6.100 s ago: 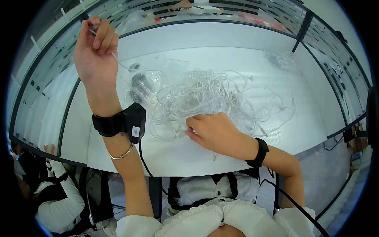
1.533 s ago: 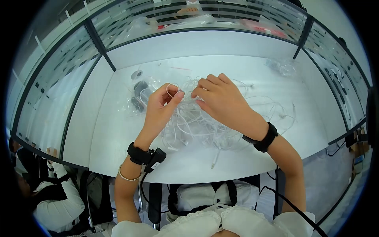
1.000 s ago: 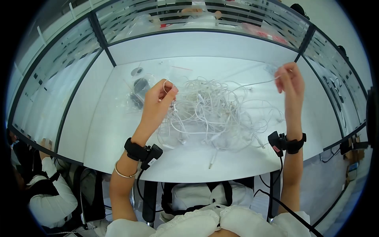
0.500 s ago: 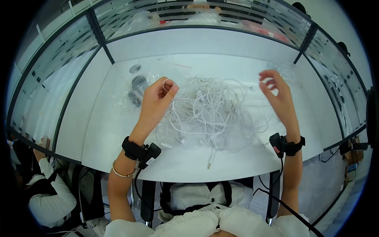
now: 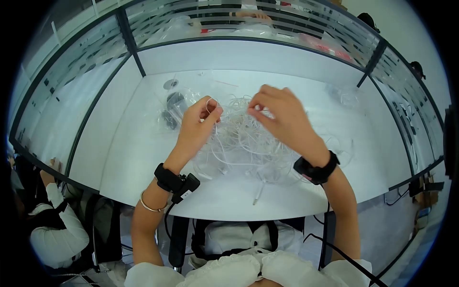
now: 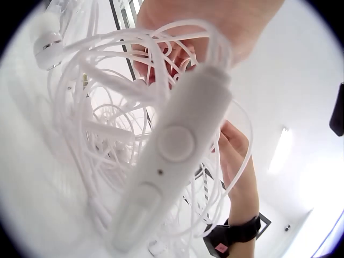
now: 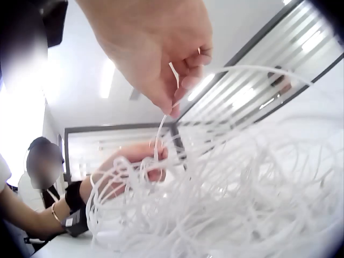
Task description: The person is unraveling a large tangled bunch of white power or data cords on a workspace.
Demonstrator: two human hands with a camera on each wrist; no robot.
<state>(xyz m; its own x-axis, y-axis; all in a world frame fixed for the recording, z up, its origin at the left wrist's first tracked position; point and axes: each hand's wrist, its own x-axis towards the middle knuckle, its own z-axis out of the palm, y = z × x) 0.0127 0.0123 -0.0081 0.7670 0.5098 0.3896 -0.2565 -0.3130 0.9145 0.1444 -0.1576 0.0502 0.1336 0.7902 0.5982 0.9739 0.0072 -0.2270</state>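
1. I'm watching a tangled white earphone-cable heap (image 5: 246, 142), twelve o'clock.
2. The left hand (image 5: 197, 125) is gripping it at ten; the right hand (image 5: 285, 113), at two, is pinching a thin white strand (image 7: 159, 131).
3. Likely untangling; next is calling for gentle easing.

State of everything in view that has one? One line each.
Left hand: fingers curled, gripping white cable
Right hand: pinching cable between thumb and finger
Cable heap: tangled, piled loose on the table
Remote: button side facing the left wrist camera
Plug: bare, near the table's front edge
Far right bag: clear, crumpled; contents unclear
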